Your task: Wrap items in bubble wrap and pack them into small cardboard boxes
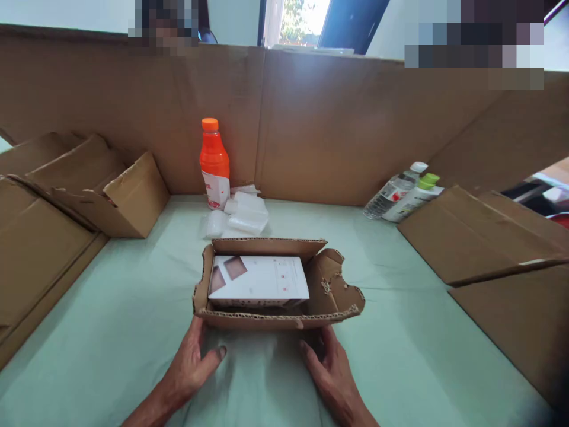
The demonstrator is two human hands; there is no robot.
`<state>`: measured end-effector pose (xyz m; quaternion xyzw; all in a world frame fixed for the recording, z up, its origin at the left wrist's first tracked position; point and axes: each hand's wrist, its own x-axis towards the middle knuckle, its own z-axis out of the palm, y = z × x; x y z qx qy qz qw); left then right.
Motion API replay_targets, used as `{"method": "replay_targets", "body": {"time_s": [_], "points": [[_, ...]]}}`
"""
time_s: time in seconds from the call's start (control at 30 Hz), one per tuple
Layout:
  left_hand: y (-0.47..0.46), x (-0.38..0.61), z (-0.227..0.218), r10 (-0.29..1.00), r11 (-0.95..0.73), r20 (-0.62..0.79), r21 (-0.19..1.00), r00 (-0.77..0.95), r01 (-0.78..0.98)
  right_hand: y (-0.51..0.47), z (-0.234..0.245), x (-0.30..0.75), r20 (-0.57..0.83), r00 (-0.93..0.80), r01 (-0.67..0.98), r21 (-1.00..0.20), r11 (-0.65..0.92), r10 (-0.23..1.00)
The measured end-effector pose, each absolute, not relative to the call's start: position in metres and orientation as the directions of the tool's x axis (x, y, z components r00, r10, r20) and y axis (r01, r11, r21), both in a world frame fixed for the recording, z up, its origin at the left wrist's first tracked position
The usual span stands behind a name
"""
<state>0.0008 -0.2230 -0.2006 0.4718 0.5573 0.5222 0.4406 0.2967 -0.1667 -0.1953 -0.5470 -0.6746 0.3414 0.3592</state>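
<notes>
An open cardboard box [267, 321] with ragged, torn flaps is in front of me at the middle of the head view. Inside it lies a white carton [260, 279] with brown square pictures, toward the left end. My left hand [195, 362] is at the box's near left corner, its fingers running beneath the edge and out of sight. At the near right corner, my right hand [326, 365] holds it in the same way. Both thumbs stand apart from the box's front wall.
An orange-capped bottle [215, 166] stands behind the box beside clear bubble wrap [244, 214]. A clear plastic bottle [393, 193] and a green-capped bottle [415, 198] lean at the back right. Cardboard boxes [137, 196] and flaps [480, 237] flank both sides; a tall cardboard wall [338, 130] closes the back.
</notes>
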Motion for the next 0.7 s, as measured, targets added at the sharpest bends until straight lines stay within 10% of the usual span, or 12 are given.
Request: {"method": "replay_targets", "body": {"time_s": [0.7], "points": [[-0.234,0.001,-0.237,0.930,0.114,-0.028,0.970,-0.366,0.216,-0.097,-0.158,0.336,0.104,-0.174,0.473,-0.864,0.175,0.979]]}}
